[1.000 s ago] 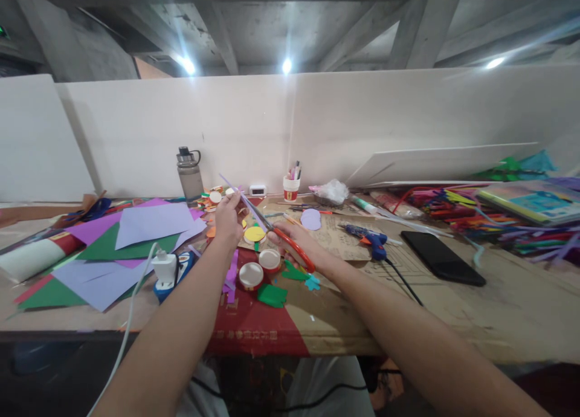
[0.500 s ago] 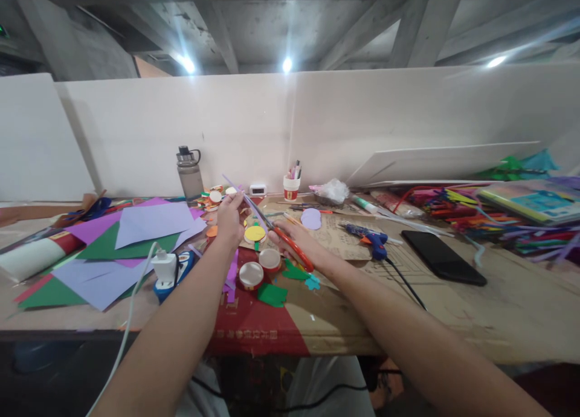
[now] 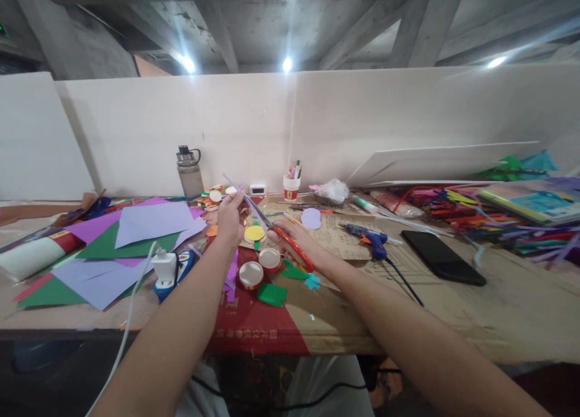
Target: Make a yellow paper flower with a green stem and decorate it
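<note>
My left hand (image 3: 230, 217) pinches a narrow light-purple paper strip (image 3: 229, 179), which sticks out past the fingertips. In my right hand (image 3: 308, 242) is a pair of red-handled scissors (image 3: 295, 248), blades pointing up and left along the strip. Whether the blades are parted is too small to tell. Below the hands lies a yellow paper disc (image 3: 254, 233) on a white round piece. Two white-topped round pieces with red sides, one of them a round piece (image 3: 251, 274) at the front, sit closer to me. Green paper scraps (image 3: 272, 294) and a blue paper flower (image 3: 312, 282) lie beside them.
To the left are purple and green paper sheets (image 3: 154, 223) and a power strip (image 3: 174, 278) with a white plug. A glue gun (image 3: 374, 240) and phone (image 3: 441, 257) lie right. Behind stand a bottle (image 3: 189, 178) and a pen cup (image 3: 291, 188); pipe cleaners (image 3: 457, 208) are piled far right.
</note>
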The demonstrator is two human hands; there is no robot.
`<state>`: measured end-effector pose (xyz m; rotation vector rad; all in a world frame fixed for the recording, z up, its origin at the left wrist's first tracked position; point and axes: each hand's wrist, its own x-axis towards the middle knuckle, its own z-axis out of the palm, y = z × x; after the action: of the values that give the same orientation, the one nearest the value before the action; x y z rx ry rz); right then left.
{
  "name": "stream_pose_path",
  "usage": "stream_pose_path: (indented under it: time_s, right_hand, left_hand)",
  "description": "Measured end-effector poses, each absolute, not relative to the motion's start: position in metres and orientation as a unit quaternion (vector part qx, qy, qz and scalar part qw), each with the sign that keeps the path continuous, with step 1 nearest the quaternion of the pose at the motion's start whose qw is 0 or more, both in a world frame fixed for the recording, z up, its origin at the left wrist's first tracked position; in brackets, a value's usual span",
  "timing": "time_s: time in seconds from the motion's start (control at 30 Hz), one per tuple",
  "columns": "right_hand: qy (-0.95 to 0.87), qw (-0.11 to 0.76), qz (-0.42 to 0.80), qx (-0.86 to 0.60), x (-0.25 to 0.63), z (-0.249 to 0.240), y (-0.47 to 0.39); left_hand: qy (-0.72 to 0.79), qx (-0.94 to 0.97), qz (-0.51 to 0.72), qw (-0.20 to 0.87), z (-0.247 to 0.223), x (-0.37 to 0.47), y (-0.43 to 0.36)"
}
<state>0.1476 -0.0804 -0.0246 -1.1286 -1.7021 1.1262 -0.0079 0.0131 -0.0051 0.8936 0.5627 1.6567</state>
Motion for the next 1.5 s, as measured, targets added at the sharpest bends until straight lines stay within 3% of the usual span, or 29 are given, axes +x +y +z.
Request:
stream_pose_path:
  time_s: [1.1, 1.5]
  right_hand:
    - [-0.721, 0.379, 0.372, -0.444, 0.151, -0.031, -0.078]
    - [-0.701, 0.379, 0.422, -0.433, 0.15, -0.031, -0.078]
  left_hand:
    - [0.226, 0.381, 0.702, 0.557, -0.004, -0.014, 0.019]
    - [0.24, 0.367, 0.703, 0.56, -0.002, -0.011, 0.015]
